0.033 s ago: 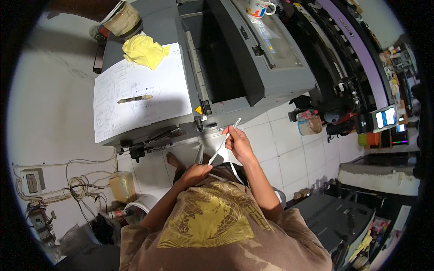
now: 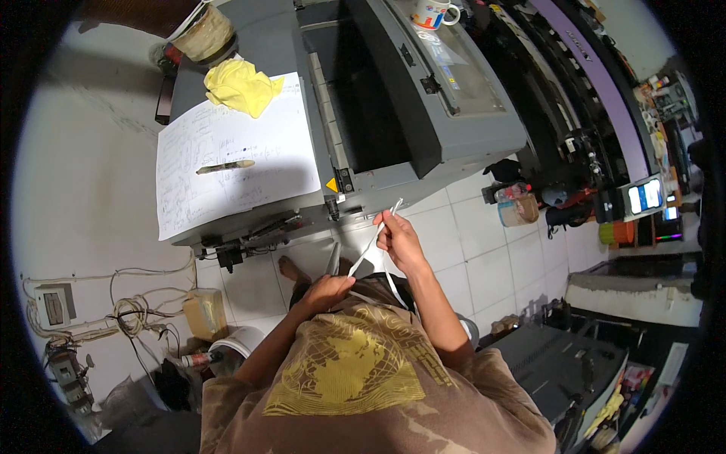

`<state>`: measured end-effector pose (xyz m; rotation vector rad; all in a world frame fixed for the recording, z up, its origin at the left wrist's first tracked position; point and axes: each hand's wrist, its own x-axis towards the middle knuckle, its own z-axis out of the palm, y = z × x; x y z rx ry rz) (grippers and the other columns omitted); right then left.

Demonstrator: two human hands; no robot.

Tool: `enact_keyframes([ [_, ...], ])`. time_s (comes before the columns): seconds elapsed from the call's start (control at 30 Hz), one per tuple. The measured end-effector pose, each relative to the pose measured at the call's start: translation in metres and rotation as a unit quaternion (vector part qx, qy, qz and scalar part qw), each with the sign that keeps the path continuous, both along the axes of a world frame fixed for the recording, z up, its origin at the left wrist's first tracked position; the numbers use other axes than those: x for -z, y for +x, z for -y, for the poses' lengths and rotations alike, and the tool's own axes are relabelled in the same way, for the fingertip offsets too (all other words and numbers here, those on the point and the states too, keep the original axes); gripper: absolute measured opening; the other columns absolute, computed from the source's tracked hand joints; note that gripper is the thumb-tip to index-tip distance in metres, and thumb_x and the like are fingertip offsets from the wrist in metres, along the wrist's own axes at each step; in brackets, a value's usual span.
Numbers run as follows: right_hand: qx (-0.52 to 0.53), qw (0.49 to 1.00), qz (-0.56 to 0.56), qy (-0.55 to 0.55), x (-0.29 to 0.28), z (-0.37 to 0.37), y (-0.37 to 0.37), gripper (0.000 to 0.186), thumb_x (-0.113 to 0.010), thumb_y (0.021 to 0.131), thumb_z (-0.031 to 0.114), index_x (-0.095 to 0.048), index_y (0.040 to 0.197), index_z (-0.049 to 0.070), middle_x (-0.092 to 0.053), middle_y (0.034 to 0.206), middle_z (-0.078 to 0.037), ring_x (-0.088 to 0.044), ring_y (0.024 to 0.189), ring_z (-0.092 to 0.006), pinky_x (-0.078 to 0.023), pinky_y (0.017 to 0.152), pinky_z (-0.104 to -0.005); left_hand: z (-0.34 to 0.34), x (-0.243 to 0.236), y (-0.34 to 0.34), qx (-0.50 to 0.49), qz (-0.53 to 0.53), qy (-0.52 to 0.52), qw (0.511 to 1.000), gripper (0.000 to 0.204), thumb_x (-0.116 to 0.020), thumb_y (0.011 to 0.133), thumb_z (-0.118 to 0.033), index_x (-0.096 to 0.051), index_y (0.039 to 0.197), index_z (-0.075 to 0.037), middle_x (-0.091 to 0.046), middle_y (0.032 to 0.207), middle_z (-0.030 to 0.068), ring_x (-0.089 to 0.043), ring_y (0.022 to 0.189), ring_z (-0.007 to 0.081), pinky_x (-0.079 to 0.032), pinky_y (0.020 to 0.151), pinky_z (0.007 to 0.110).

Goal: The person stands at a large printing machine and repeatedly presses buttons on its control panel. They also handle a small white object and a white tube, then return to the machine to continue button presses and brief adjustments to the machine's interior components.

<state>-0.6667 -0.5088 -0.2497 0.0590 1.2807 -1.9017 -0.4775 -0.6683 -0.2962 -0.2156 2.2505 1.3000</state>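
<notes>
My right hand (image 2: 399, 240) is closed on a thin white strap (image 2: 372, 250), pinching it just below its upper end, in front of a grey machine (image 2: 454, 144). Lower and to the left, my left hand (image 2: 327, 291) grips the same strap near my waist, with part of it hanging between the hands. On the machine's left top lie a handwritten paper sheet (image 2: 185, 193), a pen (image 2: 225, 166) across it and a crumpled yellow cloth (image 2: 240, 87) at its far edge.
A mug (image 2: 431, 15) stands on the machine, and a stained container (image 2: 203, 38) sits at top left. Cables (image 2: 130, 314) and a cardboard box (image 2: 204, 314) are at left. Dark equipment with a purple panel (image 2: 597, 83) is at right; a grey unit (image 2: 563, 371) is lower right.
</notes>
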Motion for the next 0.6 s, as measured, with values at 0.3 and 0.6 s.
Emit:
enact_keyframes([
  [0.3, 0.027, 0.99, -0.134, -0.044, -0.056, 0.01, 0.014, 0.043, -0.045, 0.114, 0.036, -0.051, 0.079, 0.011, -0.05, 0.077, -0.001, -0.046, 0.07, -0.0143, -0.041, 0.069, -0.0315, -0.004, -0.024, -0.002, -0.075, -0.06, 0.019, 0.995, 0.059, -0.054, 0.105, -0.052, -0.056, 0.14, -0.005, -0.055, 0.139, 0.0316, -0.052, 0.132, 0.0484, -0.043, 0.11, 0.05],
  [0.6, 0.045, 0.971, -0.134, -0.194, -0.176, 0.001, 0.034, 0.046, -0.042, 0.113, 0.03, -0.033, 0.07, 0.016, -0.028, 0.058, 0.005, -0.022, 0.054, -0.0119, -0.024, 0.055, -0.0323, 0.014, -0.063, -0.027, -0.121, -0.259, 0.052, 0.957, 0.087, -0.07, 0.098, -0.028, -0.023, 0.167, -0.004, -0.022, 0.172, 0.0249, -0.023, 0.16, 0.037, -0.023, 0.128, 0.044],
])
